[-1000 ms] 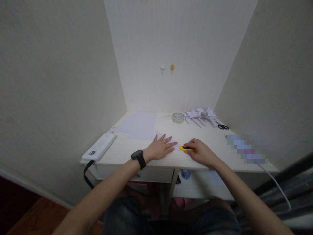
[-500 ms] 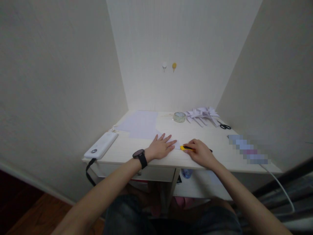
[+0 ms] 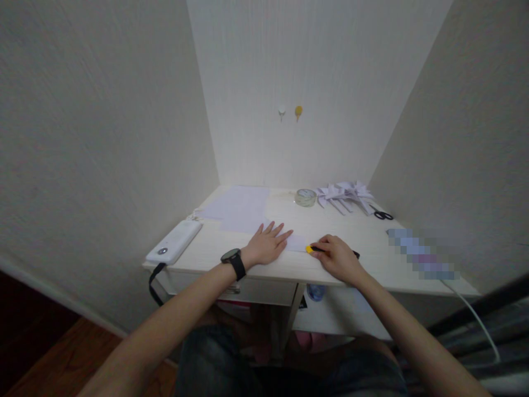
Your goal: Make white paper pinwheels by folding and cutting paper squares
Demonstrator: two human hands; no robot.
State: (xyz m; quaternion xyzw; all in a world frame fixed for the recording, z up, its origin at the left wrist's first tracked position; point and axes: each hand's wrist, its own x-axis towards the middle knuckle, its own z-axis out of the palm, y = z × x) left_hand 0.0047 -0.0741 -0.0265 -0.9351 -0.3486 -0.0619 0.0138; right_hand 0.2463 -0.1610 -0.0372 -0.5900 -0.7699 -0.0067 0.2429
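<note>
My left hand [image 3: 268,244] lies flat with its fingers spread, pressing a small piece of white paper [image 3: 296,243] onto the desk. Part of that paper is hidden beneath the palm. To its right, my right hand [image 3: 338,258] is closed around a yellow and black utility knife [image 3: 309,250]. The knife's yellow front end is at the paper's right edge, and its black tail shows behind the hand. Whether any blade is out I cannot tell. Larger white sheets [image 3: 243,207] lie beyond my left hand.
On the white desk [image 3: 248,268], a roll of clear tape [image 3: 305,197], folded paper pinwheels [image 3: 347,194] and black-handled scissors [image 3: 383,215] lie at the back right. A white power bank [image 3: 176,242] sits at the left edge. A blurred-out device [image 3: 419,255] with a white cable lies at right.
My left hand has slid slightly left, uncovering more of the small paper. The right hand keeps its grip on the knife, nearly in place. The camera view has shifted a little.
</note>
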